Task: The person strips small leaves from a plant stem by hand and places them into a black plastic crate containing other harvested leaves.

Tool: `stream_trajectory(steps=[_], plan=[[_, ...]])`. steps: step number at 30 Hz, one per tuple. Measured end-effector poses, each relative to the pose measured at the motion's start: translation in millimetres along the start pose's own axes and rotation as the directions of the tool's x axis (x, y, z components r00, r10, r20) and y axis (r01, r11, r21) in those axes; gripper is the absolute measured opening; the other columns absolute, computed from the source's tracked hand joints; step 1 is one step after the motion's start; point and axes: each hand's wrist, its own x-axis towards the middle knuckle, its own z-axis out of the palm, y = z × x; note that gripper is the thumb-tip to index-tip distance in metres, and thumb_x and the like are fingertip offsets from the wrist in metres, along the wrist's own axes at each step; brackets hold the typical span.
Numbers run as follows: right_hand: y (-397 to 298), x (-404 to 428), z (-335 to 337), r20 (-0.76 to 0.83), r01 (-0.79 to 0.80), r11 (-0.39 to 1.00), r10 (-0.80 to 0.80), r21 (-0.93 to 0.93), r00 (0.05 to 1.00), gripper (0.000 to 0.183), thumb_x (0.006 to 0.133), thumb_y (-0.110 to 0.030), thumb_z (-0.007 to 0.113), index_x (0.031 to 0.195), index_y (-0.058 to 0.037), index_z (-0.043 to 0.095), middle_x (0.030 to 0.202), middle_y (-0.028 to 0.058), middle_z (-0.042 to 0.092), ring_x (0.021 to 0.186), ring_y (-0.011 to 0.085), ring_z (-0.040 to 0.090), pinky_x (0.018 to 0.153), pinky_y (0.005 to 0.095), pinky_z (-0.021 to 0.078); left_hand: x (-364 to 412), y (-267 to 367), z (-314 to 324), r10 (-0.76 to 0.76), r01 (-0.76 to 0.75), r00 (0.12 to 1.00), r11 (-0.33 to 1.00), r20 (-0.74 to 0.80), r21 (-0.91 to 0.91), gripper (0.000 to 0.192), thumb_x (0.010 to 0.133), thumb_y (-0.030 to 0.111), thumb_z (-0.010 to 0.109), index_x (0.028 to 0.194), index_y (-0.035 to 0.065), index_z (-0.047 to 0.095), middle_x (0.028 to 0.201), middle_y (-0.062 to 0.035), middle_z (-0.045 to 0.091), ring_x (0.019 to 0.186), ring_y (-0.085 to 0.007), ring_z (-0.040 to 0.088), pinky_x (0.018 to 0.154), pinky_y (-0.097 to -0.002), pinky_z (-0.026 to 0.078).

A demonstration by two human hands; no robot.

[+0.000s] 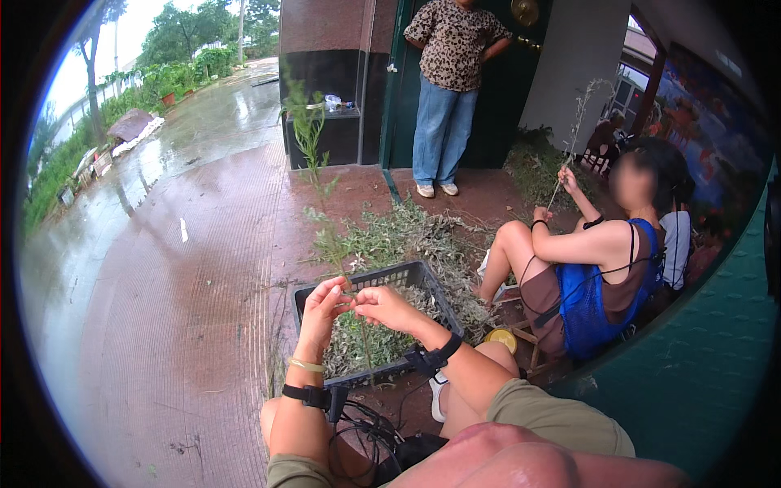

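Above a black plastic crate (436,287), my left hand (322,311) pinches a tall green leafy stem (314,155). Its feathery top rises away from me, and its thin lower end hangs down over the crate. My right hand (385,310) meets the left at the same stem, thumb and forefinger closed on it; the exact pinch point is partly hidden by the fingers. Grey-green leaves (390,348) lie inside the crate. Just beyond it, a loose heap of cut leafy stalks (409,235) spreads over the floor.
To the right, a seated person (610,262) holds a pale plant stalk (576,128) upright. Another person (451,85) stands by the dark green door (399,91). More stalks (537,165) are piled near the wall. Black cables (360,427) hang by my lap. Wet paving (201,177) lies left.
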Motion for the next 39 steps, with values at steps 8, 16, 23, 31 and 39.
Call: stream_trajectory(steps=[8,16,23,31,39], plan=[[5.4,4.4,5.0,0.04,-0.023,1.0,0.023,0.013,0.999,0.014,0.088,-0.012,0.049,0.096,-0.0019,0.055,0.079,0.0009,0.058,0.063,0.0073,0.053,0.055,0.0223,0.044,0.2,-0.1,-2.3,0.028,-0.028,0.999,1.0,0.021,-0.006,0.022,0.088,0.017,0.055,0.106,0.0045,0.057,0.1,-0.0067,0.061,0.076,-0.0097,0.058,0.069,-0.0242,0.049],[4.8,3.8,12.5,0.129,-0.087,0.995,0.082,0.038,0.988,0.016,0.091,-0.013,0.045,0.098,-0.0014,0.054,0.08,0.002,0.057,0.063,0.0084,0.054,0.056,0.0232,0.0467,2.7,-0.2,-3.3,0.055,-0.053,0.994,0.998,-0.099,0.025,0.013,0.086,0.013,0.056,0.095,0.0051,0.061,0.091,-0.0037,0.063,0.068,-0.0057,0.054,0.062,-0.019,0.044],[11.0,6.1,20.2,0.198,-0.104,0.993,0.092,0.048,0.976,0.017,0.09,-0.01,0.042,0.099,-0.002,0.054,0.079,0.002,0.058,0.062,0.0086,0.054,0.056,0.0235,0.0468,4.0,-0.4,-4.4,0.07,-0.069,0.993,0.997,-0.096,0.019,0.007,0.085,0.012,0.057,0.086,0.0057,0.059,0.09,-0.0026,0.063,0.065,-0.0045,0.05,0.06,-0.0186,0.042],[4.7,-1.1,26.2,0.191,-0.093,0.995,0.087,0.022,0.978,0.017,0.089,-0.008,0.041,0.098,-0.0024,0.054,0.078,0.0037,0.06,0.059,0.0091,0.055,0.054,0.0229,0.0465,1.2,0.8,-0.2,0.071,-0.073,0.991,0.997,-0.113,-0.021,0.004,0.084,0.009,0.057,0.085,0.0056,0.059,0.087,-0.0023,0.062,0.064,-0.0046,0.05,0.059,-0.0179,0.042],[5.5,8.2,-2.7,-0.037,0.065,0.997,-0.066,-0.036,0.997,0.035,0.085,-0.011,0.056,0.117,-0.0021,0.047,0.087,0.0026,0.057,0.064,0.0083,0.054,0.058,0.0241,0.0465,6.4,6.2,-7.3,0.137,-0.118,0.98,0.984,-0.144,0.135,0.01,0.085,0.013,0.056,0.078,0.006,0.057,0.071,0.0011,0.057,0.061,-0.0044,0.045,0.058,-0.0171,0.037]])
